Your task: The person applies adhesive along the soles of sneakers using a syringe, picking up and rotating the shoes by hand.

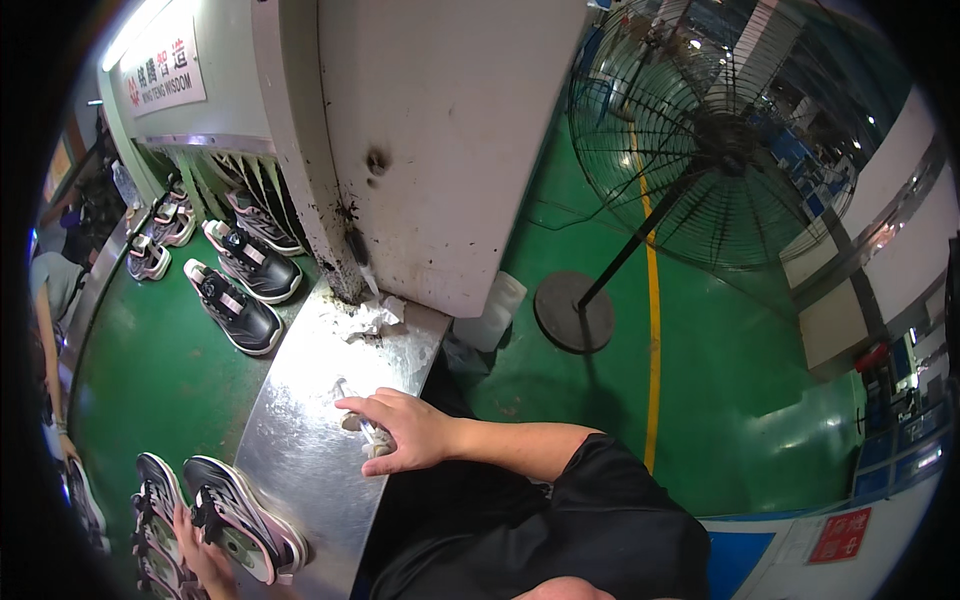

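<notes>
At the lower left, my left hand (205, 562) is closed on a dark sneaker (252, 518) with pink and white trim. The sneaker is tilted over the edge of the metal ledge, and part of the hand is hidden by it. Another sneaker (158, 490) of the same look lies just left of it on the green belt. Above the metal ledge (300, 400), my right hand (412, 432) curls its thumb and fingers around a small whitish-grey object (376, 436). Its kind cannot be made out.
A black sneaker pair (235, 305) and further shoes (150, 258) stand on the green belt (130, 370) near a machine opening with hanging strips. Crumpled white paper (370, 318) lies by the machine post. A fan (575, 310) and a whitish container (490, 312) stand right. A person works far left.
</notes>
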Available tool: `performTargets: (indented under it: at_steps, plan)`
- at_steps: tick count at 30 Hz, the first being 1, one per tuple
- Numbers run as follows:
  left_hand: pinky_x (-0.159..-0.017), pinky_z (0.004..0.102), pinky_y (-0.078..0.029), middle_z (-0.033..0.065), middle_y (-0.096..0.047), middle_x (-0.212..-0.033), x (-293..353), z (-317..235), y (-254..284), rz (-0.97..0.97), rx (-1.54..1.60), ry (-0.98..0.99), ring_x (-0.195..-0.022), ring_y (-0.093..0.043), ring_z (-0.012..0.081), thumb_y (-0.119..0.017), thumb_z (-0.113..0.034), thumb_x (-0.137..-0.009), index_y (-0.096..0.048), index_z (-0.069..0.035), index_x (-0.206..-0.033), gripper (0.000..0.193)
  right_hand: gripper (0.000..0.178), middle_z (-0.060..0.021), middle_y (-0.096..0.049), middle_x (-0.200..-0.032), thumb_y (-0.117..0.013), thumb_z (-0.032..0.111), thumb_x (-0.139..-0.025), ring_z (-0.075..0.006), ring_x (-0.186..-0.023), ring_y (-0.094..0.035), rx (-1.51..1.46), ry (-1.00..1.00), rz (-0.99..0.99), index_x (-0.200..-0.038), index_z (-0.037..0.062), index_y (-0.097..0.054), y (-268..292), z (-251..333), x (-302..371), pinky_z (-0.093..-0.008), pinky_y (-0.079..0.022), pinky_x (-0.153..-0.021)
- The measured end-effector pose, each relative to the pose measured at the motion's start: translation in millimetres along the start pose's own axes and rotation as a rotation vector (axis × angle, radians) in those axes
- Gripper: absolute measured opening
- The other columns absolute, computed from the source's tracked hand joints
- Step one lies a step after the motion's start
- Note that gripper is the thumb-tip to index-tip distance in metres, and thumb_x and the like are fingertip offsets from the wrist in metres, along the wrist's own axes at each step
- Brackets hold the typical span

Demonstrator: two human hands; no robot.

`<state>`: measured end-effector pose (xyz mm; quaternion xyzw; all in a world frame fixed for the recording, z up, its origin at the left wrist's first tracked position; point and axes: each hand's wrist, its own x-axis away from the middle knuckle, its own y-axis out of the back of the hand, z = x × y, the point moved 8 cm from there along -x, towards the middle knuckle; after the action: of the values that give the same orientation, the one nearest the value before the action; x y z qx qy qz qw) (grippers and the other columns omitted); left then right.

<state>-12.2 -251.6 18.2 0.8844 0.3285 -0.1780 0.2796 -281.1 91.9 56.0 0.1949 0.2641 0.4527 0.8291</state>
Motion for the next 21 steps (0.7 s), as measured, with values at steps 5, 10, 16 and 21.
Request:
performTargets:
  at_steps: [5,10,16,21]
  plan:
    - [-0.068,0.0263,-0.049,0.0032,-0.061,-0.088,-19,55,-41,-0.123,0.695,0.976,-0.077,-0.061,0.0134,-0.051,-0.032,-0.092,-0.060,-0.005,-0.102,0.030,0.075,-0.0124,-0.061,-0.087,-0.072,0.045,-0.069,-0.0306,-0.082,-0.057,0.078,0.109,-0.009,-0.128,0.0062,-0.046,-5,12,10,-0.0382,-0.043,-0.079]
    - [-0.071,0.0294,-0.050,0.0024,-0.060,-0.094,-39,11,-56,-0.087,0.621,0.793,-0.081,-0.060,0.0143,-0.053,-0.032,-0.090,-0.054,-0.004,-0.107,0.032,0.077,-0.0139,-0.060,-0.088,-0.071,0.046,-0.070,-0.0314,-0.080,-0.056,0.132,0.119,-0.047,-0.129,0.0052,-0.045,-2,13,19,-0.0385,-0.044,-0.077]
    - [-0.092,0.0353,-0.046,0.0141,-0.053,-0.117,-34,-44,-33,-0.132,0.744,0.520,-0.103,-0.057,0.0237,-0.046,-0.027,-0.089,-0.038,0.001,-0.131,0.051,0.078,-0.0154,-0.059,-0.092,-0.071,0.046,-0.070,-0.0327,-0.084,-0.057,0.174,0.007,0.065,-0.129,0.0026,-0.043,-8,16,15,-0.0389,-0.045,-0.078]
    - [-0.104,0.0457,-0.035,0.0151,-0.047,-0.132,16,-57,-45,-0.190,1.335,0.556,-0.120,-0.047,0.0302,-0.049,-0.038,-0.087,-0.038,-0.005,-0.136,0.060,0.070,-0.0194,-0.058,-0.104,-0.075,0.041,-0.068,-0.0351,-0.095,-0.057,-0.114,0.178,0.180,-0.120,0.0017,-0.049,-28,58,-8,-0.0387,-0.045,-0.083]
